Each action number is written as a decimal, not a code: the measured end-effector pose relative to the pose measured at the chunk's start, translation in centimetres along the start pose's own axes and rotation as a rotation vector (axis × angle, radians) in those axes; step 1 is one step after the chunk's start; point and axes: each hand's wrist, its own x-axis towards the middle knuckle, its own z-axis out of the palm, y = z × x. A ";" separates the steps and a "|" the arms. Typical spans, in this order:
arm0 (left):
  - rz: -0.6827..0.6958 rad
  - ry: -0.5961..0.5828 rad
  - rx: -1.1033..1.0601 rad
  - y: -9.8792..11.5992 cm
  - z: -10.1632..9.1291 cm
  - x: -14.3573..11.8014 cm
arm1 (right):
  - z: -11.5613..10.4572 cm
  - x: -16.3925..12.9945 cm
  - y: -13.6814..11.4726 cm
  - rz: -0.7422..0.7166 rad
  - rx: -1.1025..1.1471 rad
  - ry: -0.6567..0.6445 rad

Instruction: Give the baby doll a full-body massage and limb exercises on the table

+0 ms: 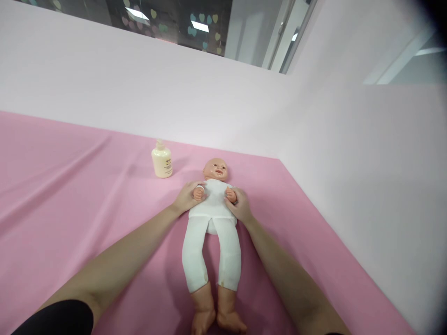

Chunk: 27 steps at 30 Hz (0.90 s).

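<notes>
A baby doll [213, 204] in a white top and white trousers lies on its back, head away from me and bare feet towards me. My left hand [186, 197] is wrapped round the doll's arm on the left, close to its small fist. Round the other arm, on the right side of the doll's chest, my right hand [241, 204] is closed in the same way. Both doll fists show between my thumbs and fingers, bent in over its chest. The undersides of my fingers are hidden.
The doll lies on a pink sheet [139, 260] with some creases at the left. Left of the doll's head stands a cream pump bottle [162, 162]. White walls [139, 88] border the surface at the back and right, with a window [174, 23] above.
</notes>
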 end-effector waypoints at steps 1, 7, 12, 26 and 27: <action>0.008 0.003 0.001 -0.1 0.0 0.0 | 0.0 0.0 0.0 0.000 0.000 -0.002; 0.021 0.006 -0.012 -0.1 0.0 -0.1 | -0.1 0.0 -0.1 -0.003 -0.004 -0.002; -0.016 -0.009 -0.017 -0.1 0.0 0.0 | 0.0 0.0 -0.1 -0.010 0.003 0.005; 0.018 0.012 -0.005 0.0 0.0 0.0 | -0.1 0.0 -0.2 0.003 -0.002 -0.007; 0.014 0.011 -0.002 0.0 0.0 0.0 | -0.1 0.0 -0.2 0.006 -0.005 -0.009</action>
